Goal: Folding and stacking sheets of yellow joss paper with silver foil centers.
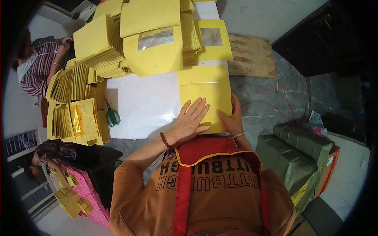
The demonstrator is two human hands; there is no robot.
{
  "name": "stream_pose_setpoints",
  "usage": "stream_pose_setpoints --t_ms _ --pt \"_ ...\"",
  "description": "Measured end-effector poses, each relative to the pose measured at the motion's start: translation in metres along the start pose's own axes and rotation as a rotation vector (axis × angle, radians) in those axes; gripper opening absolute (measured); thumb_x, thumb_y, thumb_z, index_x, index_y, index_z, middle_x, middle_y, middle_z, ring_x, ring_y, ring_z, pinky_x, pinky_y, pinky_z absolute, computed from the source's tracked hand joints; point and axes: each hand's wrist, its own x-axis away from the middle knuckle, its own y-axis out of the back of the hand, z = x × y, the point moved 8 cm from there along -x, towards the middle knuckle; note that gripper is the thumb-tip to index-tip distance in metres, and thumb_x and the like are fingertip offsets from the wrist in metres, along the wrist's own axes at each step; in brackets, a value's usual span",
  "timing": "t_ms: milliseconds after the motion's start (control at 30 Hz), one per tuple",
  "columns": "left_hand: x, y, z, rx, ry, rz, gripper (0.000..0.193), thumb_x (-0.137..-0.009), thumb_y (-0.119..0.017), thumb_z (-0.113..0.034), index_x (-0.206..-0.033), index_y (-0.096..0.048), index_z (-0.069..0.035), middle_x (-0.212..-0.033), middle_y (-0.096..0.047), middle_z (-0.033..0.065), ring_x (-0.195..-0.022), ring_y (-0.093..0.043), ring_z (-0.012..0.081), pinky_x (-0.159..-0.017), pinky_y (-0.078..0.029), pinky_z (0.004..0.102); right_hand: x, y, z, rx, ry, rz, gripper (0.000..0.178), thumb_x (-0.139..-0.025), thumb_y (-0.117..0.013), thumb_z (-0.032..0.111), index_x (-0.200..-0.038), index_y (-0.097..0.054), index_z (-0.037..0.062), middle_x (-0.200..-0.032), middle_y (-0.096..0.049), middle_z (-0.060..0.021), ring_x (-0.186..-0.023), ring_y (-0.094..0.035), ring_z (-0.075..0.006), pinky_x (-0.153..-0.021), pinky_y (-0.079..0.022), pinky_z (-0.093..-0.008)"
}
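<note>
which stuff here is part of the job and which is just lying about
Seems part of the job:
- yellow paper piece, under the left hand, right hand at its edge
- stacked yellow pieces
- white tabletop

Apparently just lying about:
- green-handled scissors, untouched, possibly a tool
- plywood board
- green wrapped bundles

A white table [141, 102] bears stacked yellow envelopes [96, 43], a flat yellow envelope [217, 94] and green-handled scissors [112, 111]

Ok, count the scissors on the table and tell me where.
1: green-handled scissors lie on the white tabletop, just right of stacked yellow envelopes; these may hide more.
</note>
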Motion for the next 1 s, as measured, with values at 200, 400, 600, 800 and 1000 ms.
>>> stream_pose_setpoints --t_ms 200,400,600,800,1000 --pt "0.001 0.001 0.000 -0.007 -0.020 -0.064 0.063 -0.089 -0.049 -0.033 -0.138 -0.026 -0.002 -0.144 -0.024 0.0176 -0.134 -0.020 0.0277 -0.109 -0.013 0.0423 0.005 0.007 -0.021 -0.292 -0.106 -0.005 0.049 -0.084 -0.057 0.004 -0.130 -0.039 -0.0028 -0.127 -0.047 -0.0135 -0.114 -0.047 -0.0199 -0.095 -0.037 -0.0307" --pt "-0.014 0.025 -0.019 -0.311 -0.110 -0.130 0.057 -0.081 -0.054 -0.020 -0.130 -0.038 0.003 -0.126 -0.044 0.0201 -0.117 -0.042 0.0308 -0.094 -0.035 0.0412 0.002 0.007 -0.034 -0.370 -0.148 -0.018 0.043 -0.088 -0.050 0.003 -0.129 -0.039 -0.0030 -0.129 -0.046 -0.0113 -0.115 -0.045 -0.0180 -0.096 -0.036 -0.0283" --pt "-0.032 0.013 -0.024 -0.519 -0.046 -0.210 0.052 -0.075 -0.051 -0.016 -0.123 -0.046 0.003 -0.103 -0.053 0.0133 -0.095 -0.050 0.0246 -0.075 -0.041 0.0337 -0.006 0.001 -0.027 -0.233 -0.108 0.051 0.047 -0.091 -0.047 0.013 -0.134 -0.032 0.0013 -0.131 -0.042 -0.0111 -0.118 -0.043 -0.0188 -0.096 -0.036 -0.0303" --pt "-0.013 0.063 -0.019 -0.320 -0.036 -0.353 0.045 -0.073 -0.052 -0.017 -0.115 -0.053 0.000 -0.100 -0.056 0.0079 -0.092 -0.052 0.0191 -0.071 -0.041 0.0297 -0.004 0.015 -0.027 -0.438 -0.314 0.047 0.055 -0.094 -0.037 0.039 -0.139 -0.024 0.0114 -0.133 -0.041 -0.0123 -0.119 -0.043 -0.0224 -0.095 -0.036 -0.0319" --pt "0.078 0.097 0.023 -0.280 0.063 -0.646 0.046 -0.070 -0.056 -0.011 -0.115 -0.054 -0.002 -0.110 -0.058 0.0089 -0.091 -0.054 0.0204 -0.074 -0.043 0.0325 0.002 0.021 -0.028 -0.125 -0.368 0.042 0.055 -0.092 -0.045 0.039 -0.136 -0.031 0.0105 -0.132 -0.043 -0.0103 -0.118 -0.044 -0.0233 -0.094 -0.037 -0.0359"
